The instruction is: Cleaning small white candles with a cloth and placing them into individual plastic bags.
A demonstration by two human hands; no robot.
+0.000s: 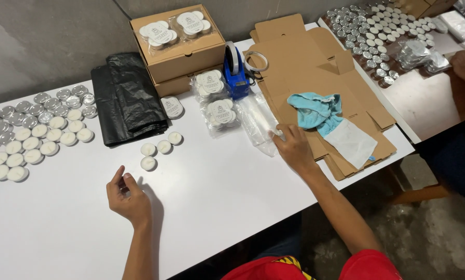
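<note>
Reaching with the right hand (293,147) onto clear plastic bags (258,122) just right of the blue tape dispenser (236,72), grip closing on one bag; left hand (128,196) hovering released near four tealights (160,150), risking slippery film dragging neighbouring bags off the surface (217,197).

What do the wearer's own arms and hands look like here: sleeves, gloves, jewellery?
Both hands, left hand and right hand, are bare: no gloves, rings, watch or bands visible. Forearms are uncovered; short red sleeves with a yellow and dark pattern near the chest show at the bottom edge.
</note>
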